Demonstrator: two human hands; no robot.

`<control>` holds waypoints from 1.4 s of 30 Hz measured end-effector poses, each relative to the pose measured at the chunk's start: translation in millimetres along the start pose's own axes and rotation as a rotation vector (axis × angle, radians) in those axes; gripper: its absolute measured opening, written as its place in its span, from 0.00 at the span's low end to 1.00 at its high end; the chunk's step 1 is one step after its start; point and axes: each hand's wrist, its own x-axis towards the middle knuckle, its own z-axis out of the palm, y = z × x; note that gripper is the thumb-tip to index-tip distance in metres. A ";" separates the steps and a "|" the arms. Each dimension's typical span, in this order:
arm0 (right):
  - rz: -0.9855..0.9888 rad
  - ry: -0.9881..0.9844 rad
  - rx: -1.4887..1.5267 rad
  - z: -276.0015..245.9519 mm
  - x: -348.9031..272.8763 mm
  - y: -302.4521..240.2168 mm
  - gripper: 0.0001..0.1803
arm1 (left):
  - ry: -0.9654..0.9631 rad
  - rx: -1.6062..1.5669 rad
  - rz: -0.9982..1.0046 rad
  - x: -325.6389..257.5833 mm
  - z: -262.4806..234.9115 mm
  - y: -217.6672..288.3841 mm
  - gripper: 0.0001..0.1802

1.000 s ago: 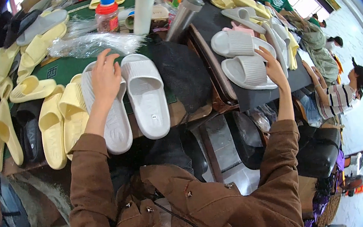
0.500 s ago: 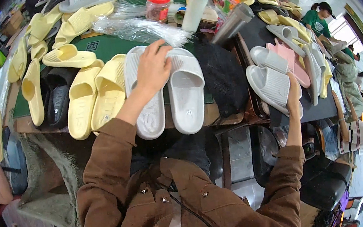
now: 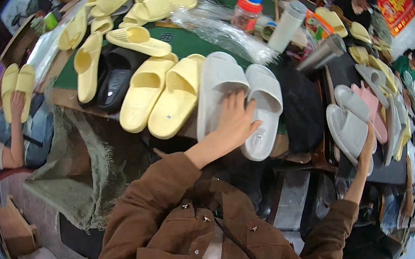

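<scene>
Head view. Compared with the frame half a second earlier, the whole scene sits further toward 3 o'clock: the pair of white slippers now lies at centre instead of left of centre, and a seated person holding two yellow slippers has come into view at 9 o'clock. The left hand remains flat on the white pair, fingers spread wide, palm down across the inner edges of both slippers where they touch; it grips nothing. Its brown-sleeved forearm rises from 6 o'clock toward the centre. The right hand is stretched out to 3 o'clock, arm nearly straight, fingers curled over the lower edge of a grey slipper; whether it clamps the slipper or only touches it cannot be told. A second grey slipper and a pink one lie just beside that one. At 10 o'clock from the left hand, two yellow slippers lie side by side on the green table, with a black slipper beyond them.
</scene>
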 end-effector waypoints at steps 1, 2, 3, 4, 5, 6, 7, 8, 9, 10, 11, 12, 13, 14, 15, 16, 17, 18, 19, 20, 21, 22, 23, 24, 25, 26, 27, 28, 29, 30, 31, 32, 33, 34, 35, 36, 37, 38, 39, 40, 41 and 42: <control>0.044 0.027 0.089 10.8 -4.3 -16.1 0.22 | -0.010 -0.005 -0.048 2.1 -0.8 -3.2 0.30; 0.055 0.051 0.072 4.8 -6.7 -6.8 0.22 | 0.002 0.000 -0.058 6.0 -1.3 0.5 0.30; 0.027 0.062 0.104 2.1 -5.8 -8.9 0.21 | 0.037 0.030 -0.021 6.8 -1.1 3.0 0.29; 0.149 0.052 0.275 1.8 -4.6 -11.0 0.21 | 0.070 0.062 0.014 5.8 -1.6 4.3 0.28; 0.269 0.032 0.451 5.6 -1.2 -24.8 0.21 | 0.077 0.081 -0.009 3.0 -5.0 3.9 0.28; 0.260 0.026 0.458 5.0 -1.0 -20.7 0.21 | 0.101 0.081 0.015 2.8 -9.7 7.3 0.28; 0.176 0.042 0.363 2.5 -0.4 -16.1 0.21 | 0.124 0.083 0.038 1.4 -15.1 10.3 0.27; 0.095 0.064 0.265 -1.1 -1.3 -10.0 0.22 | 0.153 0.055 0.027 0.5 -23.9 15.2 0.24; 0.091 0.061 0.270 -4.0 -1.7 -2.6 0.22 | 0.156 0.060 0.023 0.5 -32.7 17.4 0.24; 0.040 0.059 0.186 -6.7 -2.2 4.7 0.22 | 0.149 0.055 0.024 -0.1 -41.2 18.7 0.24; -0.014 0.053 0.106 -4.3 0.1 -1.4 0.22 | 0.142 0.054 0.019 -1.7 -46.9 18.3 0.23; 0.080 0.065 0.216 -2.0 -1.4 -7.5 0.20 | 0.144 0.061 0.012 -2.1 -50.2 16.4 0.23; 0.076 0.060 0.223 -0.6 -1.4 -13.5 0.20 | 0.182 0.066 0.012 -1.2 -53.3 13.2 0.23; 0.048 0.036 0.176 -1.5 -0.4 -17.3 0.20 | 0.225 0.070 0.012 0.5 -56.7 10.0 0.22; 0.020 0.013 0.130 -1.3 0.1 -20.1 0.20 | 0.230 0.075 0.007 1.2 -55.2 1.9 0.22; 0.013 0.011 0.135 -0.7 -0.3 -22.2 0.20 | 0.285 0.218 0.011 0.4 -49.2 -10.9 0.21; 0.011 0.011 0.143 -2.7 -1.5 -22.8 0.20 | 0.339 0.355 0.018 -0.6 -42.3 -21.6 0.21; 0.007 0.008 0.157 -0.9 -1.4 -26.7 0.19 | 0.352 0.344 -0.004 -6.0 -41.7 -30.0 0.19; 0.000 0.005 0.164 -1.1 -0.4 -30.5 0.19 | 0.355 0.350 -0.010 -9.6 -38.8 -41.4 0.19; -0.008 -0.030 0.068 -8.6 -1.4 -43.1 0.20 | 0.345 0.387 0.028 -11.2 -34.4 -54.9 0.19; -0.016 -0.067 -0.023 -11.4 -2.6 -48.7 0.20 | 0.332 0.428 0.064 -12.1 -37.1 -63.2 0.18; -0.033 0.027 0.009 -7.8 -6.7 -34.3 0.20 | 0.327 0.424 0.073 -13.1 -39.1 -70.2 0.19; -0.040 0.016 0.025 -0.1 -5.3 -23.6 0.20 | 0.323 0.440 0.060 -16.0 -43.5 -80.7 0.19; 0.003 0.065 0.089 -3.1 -5.1 -11.0 0.20 | 0.315 0.461 0.073 -14.0 -45.3 -91.8 0.19; 0.046 0.113 0.154 -6.7 -6.5 1.5 0.20 | 0.306 0.482 0.086 -12.9 -47.3 -102.9 0.19; 0.042 0.105 0.163 -3.7 -4.9 3.5 0.20 | 0.291 0.508 0.058 -13.7 -57.1 -112.3 0.20; 0.006 0.060 0.109 -3.8 -3.2 0.5 0.20 | 0.292 0.518 0.051 -15.8 -64.4 -124.9 0.20; -0.031 0.015 0.055 -2.3 -2.3 -1.7 0.20 | 0.292 0.538 0.034 -17.9 -71.5 -137.7 0.20; -0.034 0.015 0.060 -0.8 -3.4 1.4 0.20 | 0.293 0.554 0.022 -19.1 -77.5 -149.6 0.20; -0.073 0.059 0.047 0.3 -3.5 7.5 0.20 | 0.312 0.577 0.028 -20.4 -83.1 -160.6 0.19; -0.107 0.107 0.028 -2.9 -5.2 19.9 0.19 | 0.313 0.575 0.031 -19.6 -87.1 -169.6 0.19; -0.154 0.106 -0.121 -9.1 -1.6 34.7 0.20 | 0.327 0.576 0.023 -18.7 -90.9 -178.1 0.19; -0.158 0.102 -0.112 -4.9 0.7 27.2 0.20 | 0.338 0.588 0.006 -20.7 -97.9 -186.2 0.20; -0.019 0.028 0.063 -2.4 3.0 18.7 0.20 | 0.343 0.605 -0.011 -23.2 -104.8 -193.8 0.20; 0.122 -0.040 0.231 -3.8 4.0 10.4 0.21 | 0.345 0.606 -0.010 -23.3 -110.1 -197.9 0.20; 0.120 -0.038 0.231 -3.1 4.3 12.1 0.21 | 0.331 0.541 -0.027 -24.0 -115.0 -201.4 0.22; 0.141 -0.014 0.246 -1.7 4.1 15.6 0.22 | 0.316 0.476 -0.045 -25.1 -118.4 -203.6 0.23; 0.165 0.010 0.260 -1.1 2.8 13.6 0.23 | 0.334 0.475 -0.034 -25.7 -120.6 -203.0 0.23; 0.167 0.011 0.259 0.0 2.1 10.8 0.23 | 0.334 0.475 -0.032 -26.5 -121.2 -201.3 0.23; 0.157 0.034 0.258 2.1 1.2 7.0 0.22 | 0.368 0.447 -0.059 -27.8 -121.3 -199.3 0.22; 0.150 0.062 0.253 -0.2 -1.7 4.0 0.22 | 0.402 0.414 -0.081 -26.3 -121.8 -195.6 0.22; 0.155 0.068 0.247 -2.0 -2.0 11.4 0.22 | 0.402 0.407 -0.074 -25.2 -124.2 -193.6 0.22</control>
